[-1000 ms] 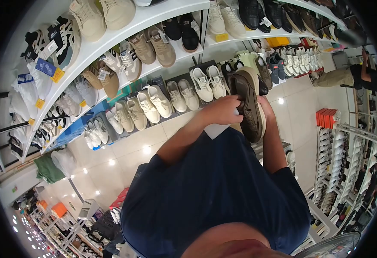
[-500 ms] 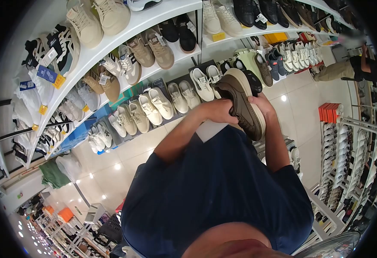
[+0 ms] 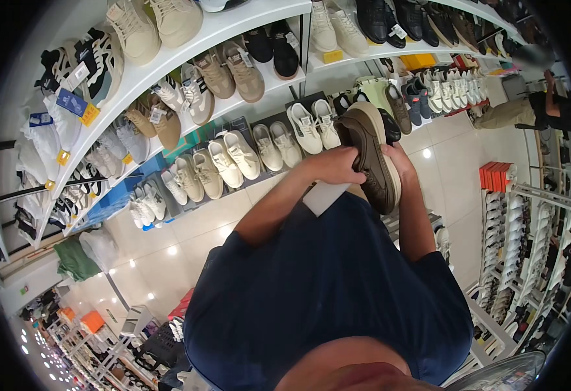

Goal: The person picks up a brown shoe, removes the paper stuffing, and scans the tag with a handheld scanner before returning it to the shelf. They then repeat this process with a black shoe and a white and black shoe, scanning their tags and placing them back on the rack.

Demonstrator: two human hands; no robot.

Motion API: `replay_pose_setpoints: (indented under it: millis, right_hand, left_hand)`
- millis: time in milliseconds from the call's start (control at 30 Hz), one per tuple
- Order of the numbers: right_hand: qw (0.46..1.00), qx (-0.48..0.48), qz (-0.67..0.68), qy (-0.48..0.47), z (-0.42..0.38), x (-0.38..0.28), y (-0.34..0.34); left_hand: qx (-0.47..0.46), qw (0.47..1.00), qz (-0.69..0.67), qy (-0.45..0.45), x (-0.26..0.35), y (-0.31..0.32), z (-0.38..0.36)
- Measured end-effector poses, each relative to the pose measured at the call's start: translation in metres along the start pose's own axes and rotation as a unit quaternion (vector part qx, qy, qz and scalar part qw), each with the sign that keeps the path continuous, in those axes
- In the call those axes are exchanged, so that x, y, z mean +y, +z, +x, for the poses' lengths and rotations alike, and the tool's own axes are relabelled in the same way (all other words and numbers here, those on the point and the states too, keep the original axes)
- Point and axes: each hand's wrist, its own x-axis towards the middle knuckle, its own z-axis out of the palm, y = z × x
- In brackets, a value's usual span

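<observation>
A brown shoe with a pale sole is held upright between both hands in front of the chest. My left hand grips its upper side, thumb and fingers closed against the brown surface. A white card shows just below that hand; how it is held is hidden. My right hand is closed on the pale sole edge from the other side, its fingers partly behind the shoe. A black shoe shows just behind the brown one; I cannot tell what supports it.
Curved white shelves full of shoes rise ahead and to the left. Pale sneakers line a low ledge. Racks of shoes and orange boxes stand at the right. Another person is at the upper right.
The brown shoe has turned slightly more upright, and my left hand has shifted a little right along it. More of the white card shows. The whole view has moved slightly.
</observation>
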Motion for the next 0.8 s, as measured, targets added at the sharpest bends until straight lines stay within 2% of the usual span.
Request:
replay_pose_setpoints:
  millis: [133, 233, 300, 400, 500, 800]
  right_hand:
    - [1.0, -0.005, -0.008, -0.013, -0.003, -0.005, -0.001]
    - [1.0, -0.011, -0.004, -0.01, 0.0, -0.006, -0.004]
    - [0.999, 0.006, 0.013, -0.037, 0.005, 0.0, -0.007]
    - [0.998, -0.009, -0.005, -0.058, 0.018, 0.005, -0.019]
    - [0.996, -0.016, -0.053, -0.073, 0.018, -0.006, -0.018]
    - [0.994, -0.017, -0.032, -0.099, 0.013, -0.021, -0.022]
  left_hand:
    - [0.0, 1.0, -0.014, -0.002, 0.011, -0.001, -0.002]
    - [0.054, 0.998, -0.027, 0.034, 0.005, 0.007, 0.004]
    - [0.041, 0.998, -0.034, -0.034, 0.01, 0.005, 0.004]
    - [0.025, 0.997, -0.02, -0.066, 0.011, 0.001, 0.009]
    - [-0.011, 0.998, -0.037, -0.059, 0.002, -0.001, 0.014]
    - [-0.017, 0.998, -0.057, -0.029, -0.003, -0.005, 0.033]
